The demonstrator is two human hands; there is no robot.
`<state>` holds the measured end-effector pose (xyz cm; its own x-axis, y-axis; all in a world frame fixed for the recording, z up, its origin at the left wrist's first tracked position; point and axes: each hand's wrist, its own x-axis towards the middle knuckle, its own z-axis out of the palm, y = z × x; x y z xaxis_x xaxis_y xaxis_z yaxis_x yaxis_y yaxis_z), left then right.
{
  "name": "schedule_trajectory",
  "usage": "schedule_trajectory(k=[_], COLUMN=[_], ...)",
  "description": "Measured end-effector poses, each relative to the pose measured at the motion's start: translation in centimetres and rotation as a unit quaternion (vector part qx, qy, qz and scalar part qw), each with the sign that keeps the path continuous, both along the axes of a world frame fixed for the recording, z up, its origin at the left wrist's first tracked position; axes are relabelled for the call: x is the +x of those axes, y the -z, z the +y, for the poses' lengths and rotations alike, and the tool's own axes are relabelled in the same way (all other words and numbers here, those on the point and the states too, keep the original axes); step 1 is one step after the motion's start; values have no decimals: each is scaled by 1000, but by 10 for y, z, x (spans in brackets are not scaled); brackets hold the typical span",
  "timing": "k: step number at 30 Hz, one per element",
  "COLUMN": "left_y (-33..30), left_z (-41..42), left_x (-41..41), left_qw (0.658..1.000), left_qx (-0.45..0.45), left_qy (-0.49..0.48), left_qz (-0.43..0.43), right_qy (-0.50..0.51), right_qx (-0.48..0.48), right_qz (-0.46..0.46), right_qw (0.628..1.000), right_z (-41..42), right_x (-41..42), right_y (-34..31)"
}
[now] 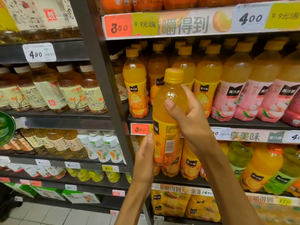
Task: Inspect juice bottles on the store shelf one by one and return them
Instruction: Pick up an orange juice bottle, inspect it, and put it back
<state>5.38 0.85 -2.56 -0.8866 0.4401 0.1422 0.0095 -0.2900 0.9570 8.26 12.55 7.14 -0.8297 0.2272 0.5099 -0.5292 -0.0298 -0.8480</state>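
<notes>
I see bright, even store lighting from above. Soft glare glints on the held orange juice bottle (168,114). Shelf lines bow toward the frame edges, where labels blur slightly. Shelf recesses are shadowed.

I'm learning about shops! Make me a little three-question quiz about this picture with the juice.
1. True or false: the right hand grips the upper part of the orange plastic juice bottle with the yellow cap.
2. Which side of that bottle faces the camera: A) the barcode side, B) the fruit-picture front?
3. Fill in: the red price tag behind the bottle reads ___.

Key: 1 true. 2 A; the left hand holds the lower part. 3: 3.50.
</notes>
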Motion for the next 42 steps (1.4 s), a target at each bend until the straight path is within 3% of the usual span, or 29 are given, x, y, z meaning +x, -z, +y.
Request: schedule_trajectory(k=[5, 9, 13, 21, 31, 34, 38, 42], left_y=[-1, 2, 4, 0, 5, 1, 2, 0], left_z=[1, -5, -5, -1, 4, 3, 2, 3], left_x=[1, 1, 7, 4, 2, 0, -2, -12], left_qw=[1000, 994, 989, 999, 999, 998, 984, 976], left_qx=[10, 38, -8, -37, -44, -45, -111, -138], left_qy=[-4, 35, 65, -3, 22, 8, -11, -22], left_qz=[-25, -96, -131, -17, -19, 41, 142, 169], right_qy=[-59, -106, -101, -10, -46, -37, -52, -87], right_qx=[-61, -79, -103, -88, -39, -22, 6, 33], right_qz=[-16, -87, -134, -121, -125, -78, -22, -9], right_qw=[996, 987, 980, 989, 990, 996, 998, 996], right_z=[5, 11, 5, 4, 14, 15, 14, 17], right_x=[0, -5, -8, -8, -10, -7, -1, 3], right_y=[4, 6, 8, 9, 5, 6, 8, 9])
